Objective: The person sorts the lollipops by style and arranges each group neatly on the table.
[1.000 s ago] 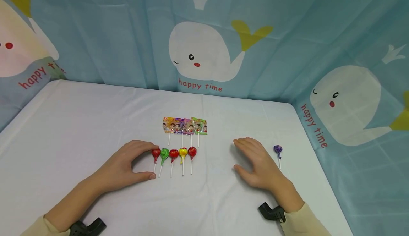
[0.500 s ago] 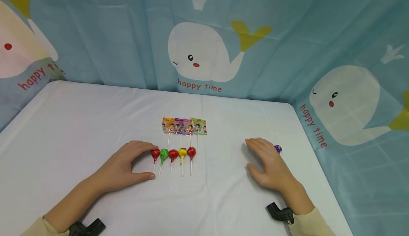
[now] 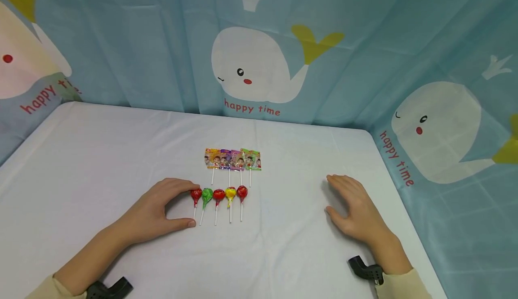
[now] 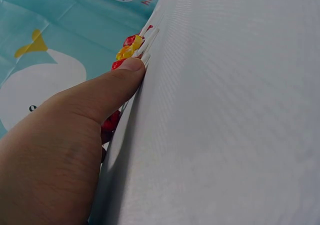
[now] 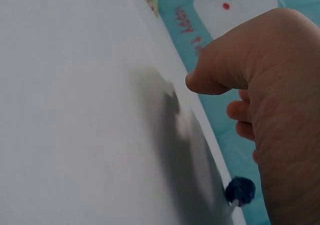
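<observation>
A whale-print curtain (image 3: 259, 65) hangs beyond both hands, behind the white tabletop (image 3: 101, 155). The left hand (image 3: 159, 211) rests on the tabletop, fingers relaxed and curved, gripping nothing; its index fingertip touches the red end sweet of a row of five round lollipops (image 3: 219, 195) lying just beside it. Four flat wrapped lollipops (image 3: 232, 159) lie just beyond that row. The right hand (image 3: 358, 209) hovers spread and loose, holding nothing, over a purple lollipop (image 5: 240, 190).

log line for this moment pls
left hand touches red lollipop | right hand above purple lollipop | five-lollipop row
</observation>
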`<state>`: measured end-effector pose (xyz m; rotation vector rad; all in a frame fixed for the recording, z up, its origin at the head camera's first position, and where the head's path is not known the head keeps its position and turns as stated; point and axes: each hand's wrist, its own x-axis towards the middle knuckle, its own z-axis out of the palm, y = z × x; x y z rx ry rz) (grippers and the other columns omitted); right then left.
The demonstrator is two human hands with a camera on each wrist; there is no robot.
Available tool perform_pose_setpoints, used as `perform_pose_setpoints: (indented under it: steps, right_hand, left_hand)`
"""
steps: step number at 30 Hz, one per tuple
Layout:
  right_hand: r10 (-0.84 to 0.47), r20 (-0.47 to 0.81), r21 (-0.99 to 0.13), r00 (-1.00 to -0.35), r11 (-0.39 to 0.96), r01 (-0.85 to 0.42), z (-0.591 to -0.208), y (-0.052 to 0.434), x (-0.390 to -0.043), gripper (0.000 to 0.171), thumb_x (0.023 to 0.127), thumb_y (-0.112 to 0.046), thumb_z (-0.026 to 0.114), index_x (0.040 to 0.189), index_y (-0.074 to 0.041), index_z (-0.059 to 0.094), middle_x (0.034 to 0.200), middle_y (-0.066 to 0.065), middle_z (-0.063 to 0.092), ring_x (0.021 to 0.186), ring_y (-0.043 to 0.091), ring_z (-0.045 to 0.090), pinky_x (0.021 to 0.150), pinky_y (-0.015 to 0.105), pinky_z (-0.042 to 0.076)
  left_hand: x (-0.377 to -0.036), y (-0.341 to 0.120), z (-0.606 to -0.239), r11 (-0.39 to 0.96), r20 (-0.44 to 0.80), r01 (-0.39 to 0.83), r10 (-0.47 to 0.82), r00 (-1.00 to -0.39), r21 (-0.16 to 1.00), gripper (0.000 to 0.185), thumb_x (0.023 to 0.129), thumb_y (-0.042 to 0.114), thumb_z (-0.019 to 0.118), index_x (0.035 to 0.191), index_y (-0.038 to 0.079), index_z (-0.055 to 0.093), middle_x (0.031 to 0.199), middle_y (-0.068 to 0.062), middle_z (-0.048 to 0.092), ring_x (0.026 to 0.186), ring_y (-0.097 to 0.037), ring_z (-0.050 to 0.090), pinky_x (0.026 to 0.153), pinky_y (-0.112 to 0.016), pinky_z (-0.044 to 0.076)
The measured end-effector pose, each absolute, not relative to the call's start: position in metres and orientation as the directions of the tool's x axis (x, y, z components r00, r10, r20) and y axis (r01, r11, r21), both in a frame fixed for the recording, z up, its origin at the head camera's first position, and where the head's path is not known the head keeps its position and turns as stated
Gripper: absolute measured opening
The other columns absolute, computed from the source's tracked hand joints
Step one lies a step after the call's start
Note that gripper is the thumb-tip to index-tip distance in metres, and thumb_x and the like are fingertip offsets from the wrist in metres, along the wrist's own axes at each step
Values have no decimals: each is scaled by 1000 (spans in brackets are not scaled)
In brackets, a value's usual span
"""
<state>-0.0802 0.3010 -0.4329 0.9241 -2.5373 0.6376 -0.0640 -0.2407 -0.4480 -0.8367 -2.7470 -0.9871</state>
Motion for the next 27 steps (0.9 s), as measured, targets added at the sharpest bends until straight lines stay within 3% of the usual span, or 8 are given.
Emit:
perform_pose_setpoints:
  steps: [9,18,27]
  right_hand:
    - [-421,437,-312,-795,758,-573,-429,321,-73,73,80,-9,86,147,6,62,145,21,66,136,46,56,128,29,22]
    - [-385,427,-324,-818,780,-536,-428,335,-70,73,79,-8,86,147,6,62,145,24,66,135,52,55,128,25,21]
    - [-353,348,-355,-869,807,-471,-434,350,-69,78,80,-11,87,152,0,59,151,19,62,140,47,51,124,16,17]
  left_hand:
    - [-65,-242,-451,638,282,539,465,-839,550,79,79,49,99,148,29,66,143,14,65,135,-17,56,115,-25,37]
    - [-65,-242,-451,638,277,535,464,-841,554,78,80,51,98,148,30,66,143,14,65,135,-17,56,115,-25,38]
    - [-65,-242,-452,639,278,537,466,-840,551,79,80,50,98,148,29,66,143,14,65,135,-18,56,114,-30,40]
